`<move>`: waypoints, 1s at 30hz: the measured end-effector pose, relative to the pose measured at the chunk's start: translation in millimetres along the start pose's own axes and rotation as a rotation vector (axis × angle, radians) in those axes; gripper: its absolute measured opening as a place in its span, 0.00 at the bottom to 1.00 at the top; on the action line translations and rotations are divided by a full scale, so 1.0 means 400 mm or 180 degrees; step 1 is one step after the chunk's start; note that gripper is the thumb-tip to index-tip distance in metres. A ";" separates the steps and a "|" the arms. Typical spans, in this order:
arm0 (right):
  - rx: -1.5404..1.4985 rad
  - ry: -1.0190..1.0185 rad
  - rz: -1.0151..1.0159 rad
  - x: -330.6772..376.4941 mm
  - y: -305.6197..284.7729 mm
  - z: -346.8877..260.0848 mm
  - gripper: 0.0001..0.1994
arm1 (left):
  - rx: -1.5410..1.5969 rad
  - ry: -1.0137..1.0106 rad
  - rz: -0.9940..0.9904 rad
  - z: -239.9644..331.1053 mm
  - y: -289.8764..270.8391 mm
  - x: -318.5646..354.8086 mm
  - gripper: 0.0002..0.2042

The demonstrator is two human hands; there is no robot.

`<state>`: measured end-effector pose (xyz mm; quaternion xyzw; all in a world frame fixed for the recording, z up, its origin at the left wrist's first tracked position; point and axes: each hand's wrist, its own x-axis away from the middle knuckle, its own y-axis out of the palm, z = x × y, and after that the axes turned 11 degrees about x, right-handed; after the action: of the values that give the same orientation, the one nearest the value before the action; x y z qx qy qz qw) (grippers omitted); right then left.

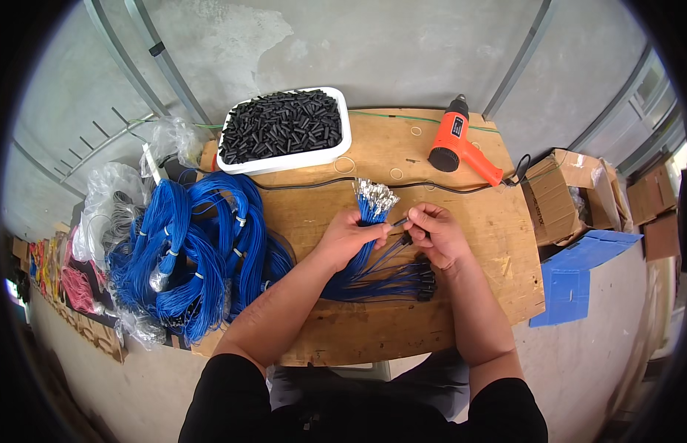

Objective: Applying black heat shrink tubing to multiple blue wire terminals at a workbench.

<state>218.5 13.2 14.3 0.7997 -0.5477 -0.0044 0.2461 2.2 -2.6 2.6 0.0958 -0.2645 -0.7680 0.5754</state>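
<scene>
A: Head view — left hand (352, 238) is fisted round the blue wire bundle (373, 221), metal tips fanned above it on the wooden board (476, 244).

B: Right hand (437, 235), just beside, pinches one wire's black sleeve (405, 238); best kept straight — seated fully.

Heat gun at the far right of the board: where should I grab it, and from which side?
Take the orange heat gun by its slim handle, which angles out toward the near right. Come from the right: the fat black-nosed barrel lies to the left, and the cord leaves the handle's end.
</scene>
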 end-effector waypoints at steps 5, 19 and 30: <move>0.0213 -0.0422 0.0674 0.001 -0.010 -0.027 0.11 | -0.0902 0.0067 0.0218 -0.004 -0.003 -0.004 0.09; 0.0474 -0.0679 0.0511 0.005 0.023 -0.002 0.09 | -0.0087 -0.0306 -0.0235 0.002 0.012 0.006 0.13; 0.0857 -0.0922 0.0563 0.008 0.027 0.001 0.07 | 0.0051 -0.0366 0.0010 0.000 -0.002 -0.003 0.13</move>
<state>210.3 7.1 19.3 0.7652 -0.6410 -0.0245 0.0553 1.9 -1.4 2.0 0.0557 -0.3034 -0.7691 0.5597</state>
